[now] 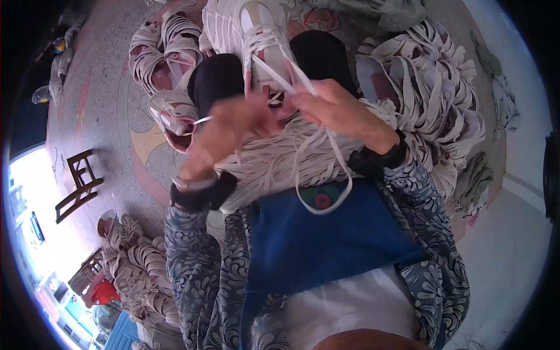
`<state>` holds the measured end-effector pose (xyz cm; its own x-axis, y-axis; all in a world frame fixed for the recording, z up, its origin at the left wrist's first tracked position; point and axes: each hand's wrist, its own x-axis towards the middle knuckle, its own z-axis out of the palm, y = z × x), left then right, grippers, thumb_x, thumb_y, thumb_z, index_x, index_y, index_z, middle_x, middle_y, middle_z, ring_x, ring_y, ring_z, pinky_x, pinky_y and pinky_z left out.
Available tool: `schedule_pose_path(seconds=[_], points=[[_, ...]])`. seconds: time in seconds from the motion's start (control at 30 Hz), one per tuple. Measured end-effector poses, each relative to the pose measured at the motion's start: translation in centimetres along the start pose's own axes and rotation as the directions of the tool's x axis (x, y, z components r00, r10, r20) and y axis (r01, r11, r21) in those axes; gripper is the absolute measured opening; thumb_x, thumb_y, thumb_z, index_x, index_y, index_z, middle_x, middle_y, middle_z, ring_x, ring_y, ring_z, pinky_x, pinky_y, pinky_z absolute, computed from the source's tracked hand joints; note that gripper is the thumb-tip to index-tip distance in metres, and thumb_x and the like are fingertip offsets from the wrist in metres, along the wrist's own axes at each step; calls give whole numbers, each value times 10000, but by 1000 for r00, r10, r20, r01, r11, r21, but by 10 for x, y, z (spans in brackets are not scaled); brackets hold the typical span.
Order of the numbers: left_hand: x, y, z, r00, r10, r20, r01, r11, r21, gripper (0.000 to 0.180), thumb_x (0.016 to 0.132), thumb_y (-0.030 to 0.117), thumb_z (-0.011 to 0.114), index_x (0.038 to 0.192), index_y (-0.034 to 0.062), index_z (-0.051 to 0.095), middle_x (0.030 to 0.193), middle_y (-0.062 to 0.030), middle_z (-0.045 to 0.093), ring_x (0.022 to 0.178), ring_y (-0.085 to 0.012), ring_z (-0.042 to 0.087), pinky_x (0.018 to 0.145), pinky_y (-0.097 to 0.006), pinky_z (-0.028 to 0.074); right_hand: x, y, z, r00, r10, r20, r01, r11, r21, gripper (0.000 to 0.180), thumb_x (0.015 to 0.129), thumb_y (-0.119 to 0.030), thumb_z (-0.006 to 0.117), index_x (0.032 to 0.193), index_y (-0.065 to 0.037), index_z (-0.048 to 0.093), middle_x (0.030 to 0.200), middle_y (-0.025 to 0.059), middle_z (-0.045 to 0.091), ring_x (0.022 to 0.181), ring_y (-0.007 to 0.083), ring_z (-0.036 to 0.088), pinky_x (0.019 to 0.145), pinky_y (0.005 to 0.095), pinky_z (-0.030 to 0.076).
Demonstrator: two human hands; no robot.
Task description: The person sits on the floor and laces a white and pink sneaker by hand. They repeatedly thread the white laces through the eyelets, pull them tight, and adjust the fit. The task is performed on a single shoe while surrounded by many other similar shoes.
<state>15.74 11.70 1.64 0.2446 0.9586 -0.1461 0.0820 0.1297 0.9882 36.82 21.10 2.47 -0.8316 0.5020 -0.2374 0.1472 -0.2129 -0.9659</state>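
A white and pink sneaker (265, 35) stands between my knees, its toe pointing away and its opening toward me. My right hand (344, 114) pinches a white shoelace (273, 71) that runs taut from the eyelets; a loop of lace hangs below it over my blue apron (326, 245). Beside the shoe's opening, on the left, is my left hand (230, 131), smeared by motion, with its fingers curled toward the shoe. A short white lace end pokes out past its left side. Under both hands lies a thick bundle of loose pale laces (280, 160) across my lap.
Piles of similar shoes lie at the right (426, 87), at the upper left (169, 52) and at the lower left (140, 262). A small wooden frame (81, 184) rests on the patterned floor (105, 87) at left. A white wall edge runs along the right.
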Motion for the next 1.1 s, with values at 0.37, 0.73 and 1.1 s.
schedule_pose_path(seconds=[0.37, 0.73, 1.1], points=[[41, -20, 5, 969, -199, -149, 122, 903, -412, 383, 968, 337, 539, 953, -37, 621, 772, -71, 644, 679, -124, 619, 599, -226, 510, 18, 12, 13, 974, -125, 187, 224, 605, -764, 145, 909, -137, 547, 957, -1, 559, 681, 188, 581, 624, 360, 601, 594, 422, 472], [42, -28, 10, 987, -143, -79, 71, 812, -579, 360, 993, 268, 479, 1127, -54, 570, 876, -86, 650, 781, -162, 648, 775, -314, 557, -5, 6, 26, 963, -178, 201, 266, 535, -802, 266, 918, -228, 579, 791, 2, 537, 683, 174, 546, 641, 341, 582, 577, 412, 461], [32, -25, 18, 958, -195, -208, 66, 862, -503, 218, 951, 240, 581, 938, 22, 593, 660, 3, 541, 499, -71, 495, 463, -218, 475, 62, -1, -6, 710, -693, -125, 95, 271, -958, 91, 835, -71, 632, 866, -1, 585, 798, 102, 480, 664, 263, 521, 562, 357, 450]])
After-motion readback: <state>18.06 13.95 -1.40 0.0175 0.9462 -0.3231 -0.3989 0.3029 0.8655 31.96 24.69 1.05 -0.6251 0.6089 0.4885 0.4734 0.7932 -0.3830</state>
